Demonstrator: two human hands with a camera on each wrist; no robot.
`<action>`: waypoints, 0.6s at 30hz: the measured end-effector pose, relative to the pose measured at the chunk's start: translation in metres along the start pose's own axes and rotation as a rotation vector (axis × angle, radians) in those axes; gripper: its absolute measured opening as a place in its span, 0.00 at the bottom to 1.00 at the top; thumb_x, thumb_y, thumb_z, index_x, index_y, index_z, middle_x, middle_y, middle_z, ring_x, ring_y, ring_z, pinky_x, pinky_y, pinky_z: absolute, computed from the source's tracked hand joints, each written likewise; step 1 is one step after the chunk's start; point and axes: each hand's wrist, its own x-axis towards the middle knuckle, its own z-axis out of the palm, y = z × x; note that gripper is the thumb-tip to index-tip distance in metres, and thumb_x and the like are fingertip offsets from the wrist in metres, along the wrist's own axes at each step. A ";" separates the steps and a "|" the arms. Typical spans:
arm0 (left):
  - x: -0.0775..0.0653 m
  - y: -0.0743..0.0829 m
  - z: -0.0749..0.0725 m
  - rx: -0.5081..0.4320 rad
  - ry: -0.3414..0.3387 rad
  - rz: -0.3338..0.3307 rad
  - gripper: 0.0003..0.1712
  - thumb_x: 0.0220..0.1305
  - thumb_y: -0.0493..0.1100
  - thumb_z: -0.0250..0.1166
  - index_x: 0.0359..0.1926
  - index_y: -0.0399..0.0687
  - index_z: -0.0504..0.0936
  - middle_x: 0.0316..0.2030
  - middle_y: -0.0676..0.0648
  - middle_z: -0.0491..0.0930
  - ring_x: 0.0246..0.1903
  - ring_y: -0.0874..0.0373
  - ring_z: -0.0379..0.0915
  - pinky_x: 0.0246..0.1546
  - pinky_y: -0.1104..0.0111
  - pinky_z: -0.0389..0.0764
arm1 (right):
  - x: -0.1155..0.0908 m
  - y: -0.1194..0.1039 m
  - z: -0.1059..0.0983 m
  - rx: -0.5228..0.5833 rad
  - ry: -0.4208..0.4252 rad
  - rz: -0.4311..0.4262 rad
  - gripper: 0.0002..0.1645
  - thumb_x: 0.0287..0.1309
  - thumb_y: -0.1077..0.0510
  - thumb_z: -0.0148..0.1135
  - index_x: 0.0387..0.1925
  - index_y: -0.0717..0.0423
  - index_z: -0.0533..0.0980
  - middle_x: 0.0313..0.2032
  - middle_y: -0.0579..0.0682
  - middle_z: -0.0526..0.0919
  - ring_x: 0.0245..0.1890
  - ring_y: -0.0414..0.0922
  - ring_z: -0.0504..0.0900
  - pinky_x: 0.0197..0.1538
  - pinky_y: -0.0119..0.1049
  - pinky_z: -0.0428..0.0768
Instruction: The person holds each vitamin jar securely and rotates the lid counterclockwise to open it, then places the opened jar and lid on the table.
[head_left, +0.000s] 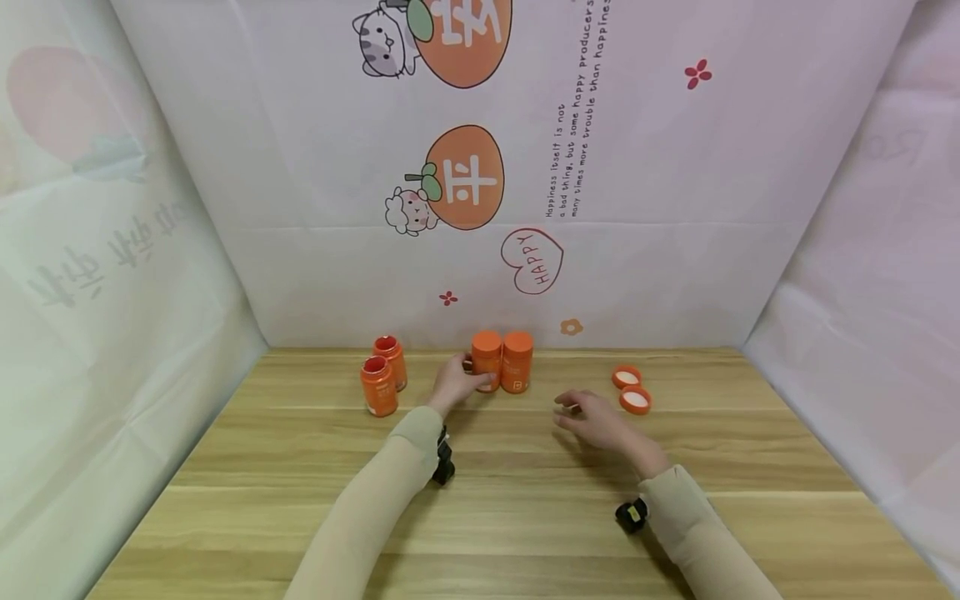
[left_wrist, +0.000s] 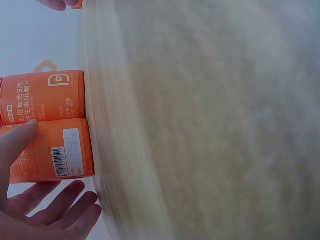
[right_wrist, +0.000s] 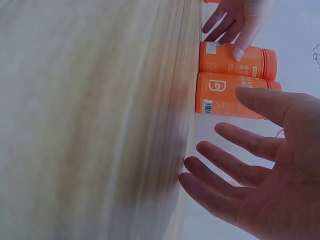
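Two orange capped bottles, a left bottle and a right bottle, stand upright side by side near the back wall. My left hand is at the left bottle, its thumb across the front and its other fingers spread along the left side. In the left wrist view a gap shows between most of those fingers and the bottle; whether the thumb touches it is hard to tell. My right hand hovers right of the pair, holding nothing. Its fingers are spread, apart from the right bottle.
At the left stand two uncapped orange bottles, a front one and a rear one. To the right lie two orange lids, a rear lid and a front lid, white insides up. A printed sheet covers the back wall behind the wooden table.
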 end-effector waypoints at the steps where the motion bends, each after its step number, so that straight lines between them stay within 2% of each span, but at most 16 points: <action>1: 0.000 0.000 0.000 -0.001 0.002 0.002 0.28 0.54 0.48 0.71 0.53 0.41 0.75 0.51 0.41 0.78 0.52 0.47 0.74 0.52 0.56 0.75 | 0.000 0.000 0.000 0.000 0.000 0.002 0.24 0.64 0.54 0.57 0.56 0.65 0.72 0.52 0.62 0.77 0.51 0.57 0.77 0.52 0.50 0.76; 15: 0.001 -0.002 -0.001 0.019 0.035 0.017 0.26 0.49 0.48 0.75 0.46 0.43 0.75 0.46 0.43 0.80 0.46 0.50 0.76 0.48 0.58 0.77 | 0.000 0.001 0.000 -0.009 0.007 0.001 0.24 0.64 0.53 0.57 0.56 0.65 0.72 0.52 0.61 0.78 0.51 0.56 0.77 0.51 0.50 0.76; 18: 0.000 -0.002 0.000 0.034 0.035 0.040 0.27 0.49 0.48 0.75 0.48 0.44 0.76 0.46 0.43 0.80 0.46 0.50 0.77 0.47 0.58 0.77 | 0.000 0.001 0.000 -0.008 0.007 0.005 0.24 0.64 0.53 0.57 0.56 0.64 0.72 0.52 0.61 0.78 0.51 0.56 0.77 0.51 0.49 0.76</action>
